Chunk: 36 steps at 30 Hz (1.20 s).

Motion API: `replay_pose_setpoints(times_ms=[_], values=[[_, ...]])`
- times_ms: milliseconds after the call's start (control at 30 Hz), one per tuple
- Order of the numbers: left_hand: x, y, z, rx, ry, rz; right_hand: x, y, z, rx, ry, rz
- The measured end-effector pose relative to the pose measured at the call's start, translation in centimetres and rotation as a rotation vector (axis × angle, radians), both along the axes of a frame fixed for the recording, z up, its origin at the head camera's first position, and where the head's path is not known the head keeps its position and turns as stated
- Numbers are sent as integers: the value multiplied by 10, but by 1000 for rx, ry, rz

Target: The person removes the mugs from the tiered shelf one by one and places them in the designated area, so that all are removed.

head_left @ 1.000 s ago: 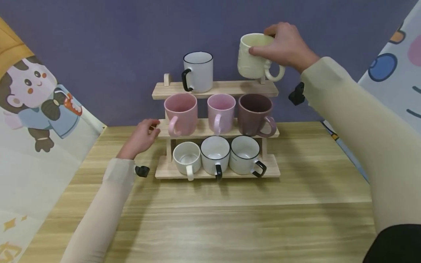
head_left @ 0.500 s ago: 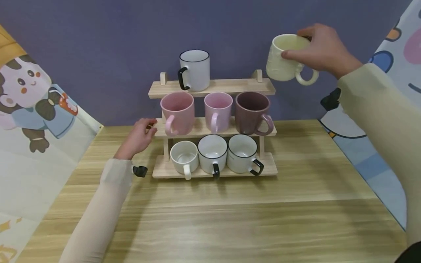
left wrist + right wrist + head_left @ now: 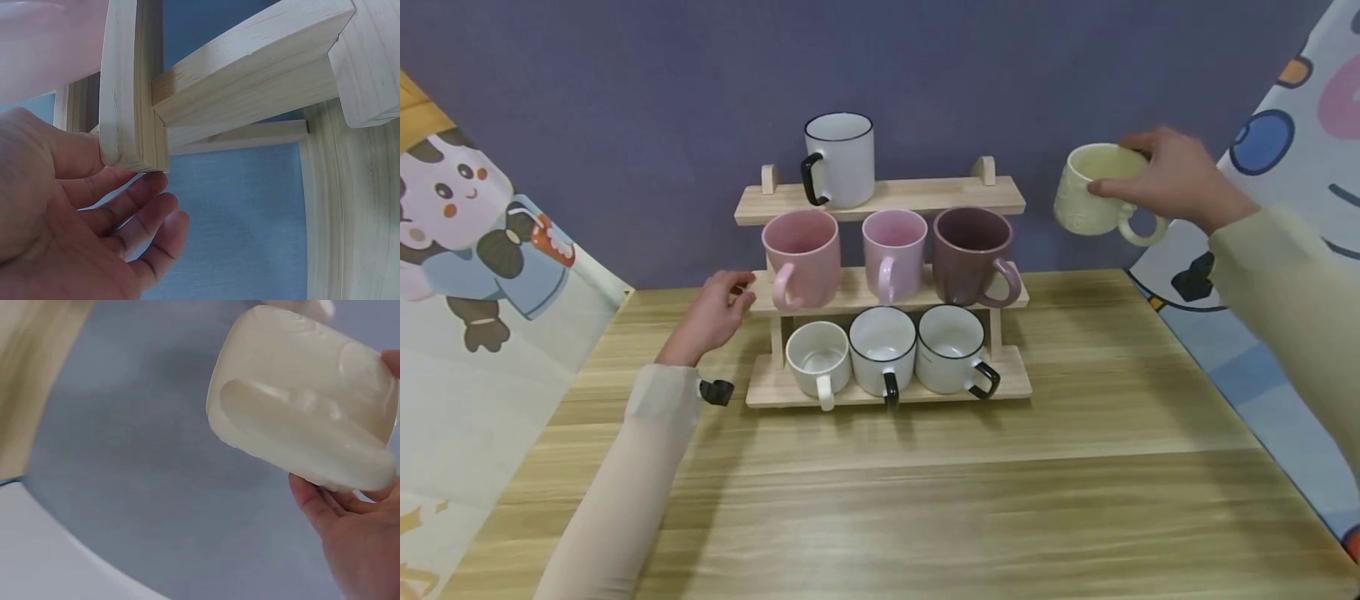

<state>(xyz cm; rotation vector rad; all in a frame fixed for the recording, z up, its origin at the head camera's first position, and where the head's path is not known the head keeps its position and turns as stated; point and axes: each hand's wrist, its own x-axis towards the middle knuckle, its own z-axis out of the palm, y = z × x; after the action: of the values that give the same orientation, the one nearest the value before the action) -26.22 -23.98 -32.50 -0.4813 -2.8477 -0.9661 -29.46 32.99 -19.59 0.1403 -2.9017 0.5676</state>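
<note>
My right hand [image 3: 1183,179] grips a cream-yellow mug [image 3: 1078,204] by its rim and side, thumb in front. The mug hangs in the air right of the wooden tiered rack [image 3: 940,197], its handle pointing right. Raised relief shows on its wall in the right wrist view. My left hand [image 3: 709,312] is at the left end of the rack's middle shelf. Up close in the left wrist view, thumb and curled fingers hold the shelf's board end [image 3: 134,134]. A white mug with black rim and handle [image 3: 850,171] stands on the top shelf.
On the middle shelf stand a pink mug [image 3: 812,258], a lilac mug [image 3: 906,258] and a plum mug [image 3: 962,258]. Below are a plain white mug [image 3: 808,379] and two black-rimmed white mugs [image 3: 868,375]. The wooden table [image 3: 880,500] meets a blue-grey backdrop [image 3: 662,125].
My right hand has carried the cream mug from above the top shelf's right end out to the right, then lowered it. My left hand has stayed at the rack; the view has shifted slightly.
</note>
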Motion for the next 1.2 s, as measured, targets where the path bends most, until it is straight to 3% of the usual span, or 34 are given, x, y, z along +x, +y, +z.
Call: replay_pose_setpoints(times_ms=[267,633,900,1200], values=[[-1,-1,-2,0,1,2,-11,6,-49,-18,-58,52],[-2,0,-2,-12,2,-4,-28,-10,-107,-107,-128,114],[0,1,1,-10,-4,-6,-38,-18,-135,-116,-138,140],[-1,0,-1,-6,17,6,-49,-24,-151,-129,-141,161]])
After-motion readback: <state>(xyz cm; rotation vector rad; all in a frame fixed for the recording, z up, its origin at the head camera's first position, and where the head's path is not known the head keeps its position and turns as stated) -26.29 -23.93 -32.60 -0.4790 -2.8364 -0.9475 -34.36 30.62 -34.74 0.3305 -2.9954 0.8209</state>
